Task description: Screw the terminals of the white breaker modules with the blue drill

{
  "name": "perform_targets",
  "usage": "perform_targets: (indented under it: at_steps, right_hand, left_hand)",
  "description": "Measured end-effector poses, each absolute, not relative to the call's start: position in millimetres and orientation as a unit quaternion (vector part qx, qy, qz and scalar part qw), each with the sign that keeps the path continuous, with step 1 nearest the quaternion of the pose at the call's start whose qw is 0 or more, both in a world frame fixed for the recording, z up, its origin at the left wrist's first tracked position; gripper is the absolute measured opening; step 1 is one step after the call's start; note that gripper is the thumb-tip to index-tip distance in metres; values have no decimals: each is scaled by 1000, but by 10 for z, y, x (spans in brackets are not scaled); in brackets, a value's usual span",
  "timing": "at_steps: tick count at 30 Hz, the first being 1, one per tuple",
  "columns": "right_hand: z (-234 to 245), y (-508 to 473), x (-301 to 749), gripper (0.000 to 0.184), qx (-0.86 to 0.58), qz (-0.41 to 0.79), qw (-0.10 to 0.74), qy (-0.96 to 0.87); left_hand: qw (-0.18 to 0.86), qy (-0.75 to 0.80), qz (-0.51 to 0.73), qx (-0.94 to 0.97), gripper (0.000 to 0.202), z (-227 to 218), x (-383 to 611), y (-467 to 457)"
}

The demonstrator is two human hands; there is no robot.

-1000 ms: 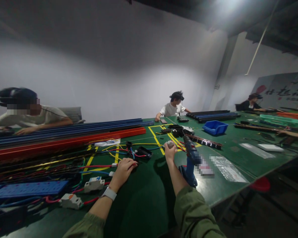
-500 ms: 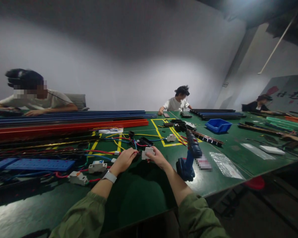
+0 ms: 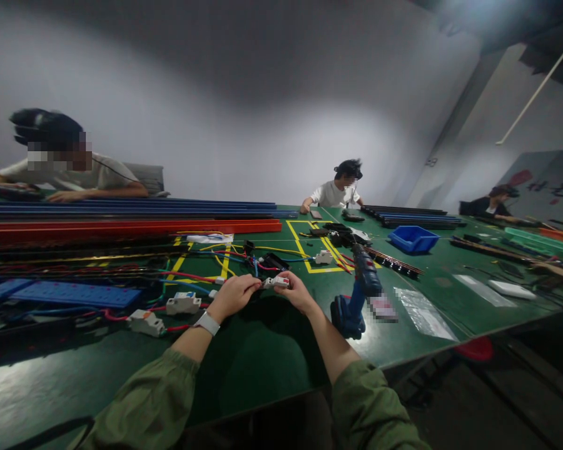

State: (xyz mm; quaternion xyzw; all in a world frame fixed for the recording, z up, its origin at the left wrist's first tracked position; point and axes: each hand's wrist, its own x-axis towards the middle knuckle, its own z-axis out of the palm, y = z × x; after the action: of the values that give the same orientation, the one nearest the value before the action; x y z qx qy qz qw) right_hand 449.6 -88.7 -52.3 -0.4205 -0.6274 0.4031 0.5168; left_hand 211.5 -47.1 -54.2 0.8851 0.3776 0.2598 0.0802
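My right hand (image 3: 298, 294) grips a small white circuit breaker (image 3: 278, 282), which lies sideways with a reddish patch towards me. Close against its left end, my left hand (image 3: 234, 296) pinches what looks like a wire, mostly hidden by the fingers. To the left of that wrist are two more white breakers, one with a blue switch (image 3: 184, 304) and one with an orange switch (image 3: 146, 323), joined to red wires. A black plastic part (image 3: 276, 261) lies among coloured wires just beyond my hands.
A blue cordless drill (image 3: 356, 300) stands right of my right forearm, near clear plastic bags (image 3: 425, 314). Blue power strips (image 3: 77, 294) and a red rail (image 3: 131, 231) lie left. A blue bin (image 3: 413, 239) sits farther right. Several people work around the table.
My right hand has turned the breaker from face-on to a flatter, sideways pose. My left fingers have come closer to its left end. The view has shifted slightly.
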Motion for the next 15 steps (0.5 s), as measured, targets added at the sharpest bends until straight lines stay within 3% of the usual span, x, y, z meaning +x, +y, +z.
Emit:
perform_targets:
  at_steps: [15]
  right_hand:
    - [-485, -913, 4500, 31, -429, 333, 475, -692]
  left_hand:
    - [57, 360, 219, 905, 34, -463, 2108, -510]
